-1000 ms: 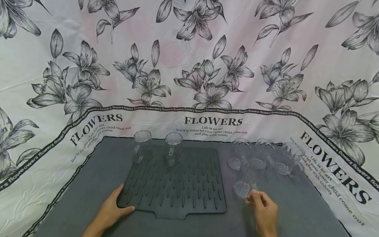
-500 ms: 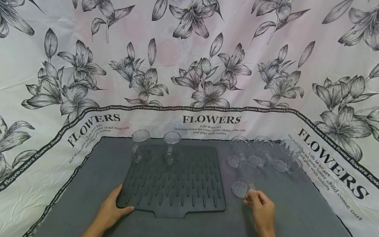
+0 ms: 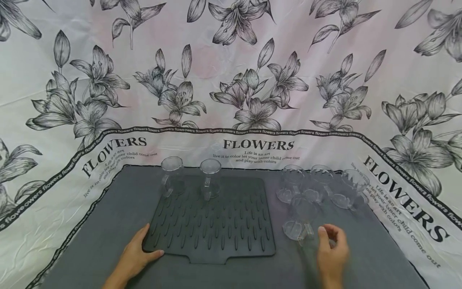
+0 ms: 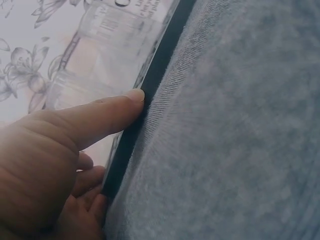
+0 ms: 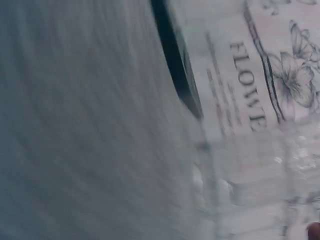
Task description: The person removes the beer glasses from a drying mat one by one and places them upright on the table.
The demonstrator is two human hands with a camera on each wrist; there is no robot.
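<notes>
My left hand [image 3: 133,257] rests at the near left corner of a dark ridged drying mat [image 3: 238,218]. Its thumb [image 4: 112,117] touches the mat's front edge, and the other fingers lie along the left side. Two clear mugs [image 3: 172,178] stand on the mat's back left part, spaced apart. Right of the mat stands another clear mug [image 3: 297,228], its handle facing my right hand [image 3: 332,253]. That hand is a little apart from the handle, fingers loosely bent, holding nothing. In the blurred right wrist view only a fingertip [image 5: 314,232] shows, beside transparent mug walls [image 5: 250,185].
Three more clear mugs, the left one [image 3: 291,182], the middle one [image 3: 321,182] and the right one [image 3: 351,188], stand close together at the back right. A grey cloth [image 3: 97,224] covers the table. Behind it hangs a white flower-printed sheet [image 3: 202,100].
My right hand has let go of the front mug's handle and moved right, away from it. That mug stays in about the same place. The left hand has not moved from the mat's corner.
</notes>
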